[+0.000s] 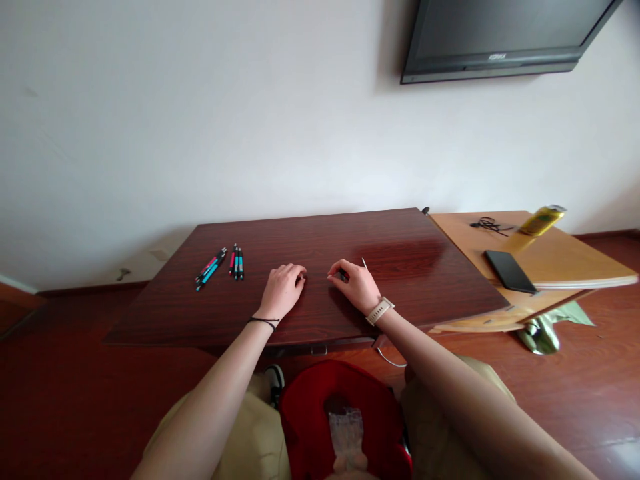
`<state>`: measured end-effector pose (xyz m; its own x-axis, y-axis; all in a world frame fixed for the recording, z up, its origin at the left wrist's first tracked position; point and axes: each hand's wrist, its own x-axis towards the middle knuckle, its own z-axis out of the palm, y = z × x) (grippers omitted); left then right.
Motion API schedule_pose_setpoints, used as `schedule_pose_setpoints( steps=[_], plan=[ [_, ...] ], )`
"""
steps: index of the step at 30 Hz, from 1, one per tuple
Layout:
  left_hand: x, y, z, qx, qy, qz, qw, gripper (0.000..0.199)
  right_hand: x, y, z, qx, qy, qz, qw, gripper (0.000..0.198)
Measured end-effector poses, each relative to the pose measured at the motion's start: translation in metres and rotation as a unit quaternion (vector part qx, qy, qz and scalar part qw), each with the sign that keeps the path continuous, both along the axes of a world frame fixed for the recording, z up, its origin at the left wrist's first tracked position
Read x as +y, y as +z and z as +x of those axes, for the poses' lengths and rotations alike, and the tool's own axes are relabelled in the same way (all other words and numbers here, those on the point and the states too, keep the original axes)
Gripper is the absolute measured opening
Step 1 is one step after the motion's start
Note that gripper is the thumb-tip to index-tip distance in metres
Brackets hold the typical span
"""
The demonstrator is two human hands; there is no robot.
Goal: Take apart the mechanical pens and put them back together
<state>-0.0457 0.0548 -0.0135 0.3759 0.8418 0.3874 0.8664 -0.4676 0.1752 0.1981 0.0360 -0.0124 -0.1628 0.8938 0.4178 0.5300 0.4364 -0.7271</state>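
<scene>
Bench [400, 233], dark wood. Pens [213, 269]: two groups, left side, markings illegible. Left hand [284, 287]: fingers curled, contents cannot be told. Right hand [356, 283]: closed round slender item [365, 264], pale end projecting. Television [495, 40]: maker's lettering, blurred. Yellow can [541, 221]: label unreadable.

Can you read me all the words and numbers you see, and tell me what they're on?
"KONKA", it seems, though blurred: on the frame of the wall TV.
Yellow can: its label is too blurred to read.
Pens: any writing is too small to read.
I can't read any other words or numbers.
</scene>
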Motion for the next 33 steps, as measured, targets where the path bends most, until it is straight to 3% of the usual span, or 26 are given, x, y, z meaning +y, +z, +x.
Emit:
schedule_pose_setpoints(
  steps=[9, 16, 24, 33],
  plan=[
    [-0.004, -0.001, -0.002, 0.013, 0.006, -0.007, 1.000, 0.018, 0.014, -0.007, -0.030, -0.149, -0.026, -0.012, 0.988, 0.018],
    [-0.005, -0.001, -0.002, 0.010, 0.003, -0.003, 1.000, 0.019, 0.018, -0.007, -0.044, -0.195, -0.026, -0.028, 0.980, 0.023],
    [-0.003, -0.002, -0.003, -0.001, -0.002, -0.006, 1.000, 0.019, 0.017, -0.010, -0.033, -0.101, -0.010, 0.013, 0.995, 0.028],
    [0.000, -0.002, -0.002, -0.002, -0.005, 0.001, 1.000, 0.022, -0.009, 0.009, 0.025, 0.065, 0.000, -0.008, 0.998, 0.033]
  ],
)
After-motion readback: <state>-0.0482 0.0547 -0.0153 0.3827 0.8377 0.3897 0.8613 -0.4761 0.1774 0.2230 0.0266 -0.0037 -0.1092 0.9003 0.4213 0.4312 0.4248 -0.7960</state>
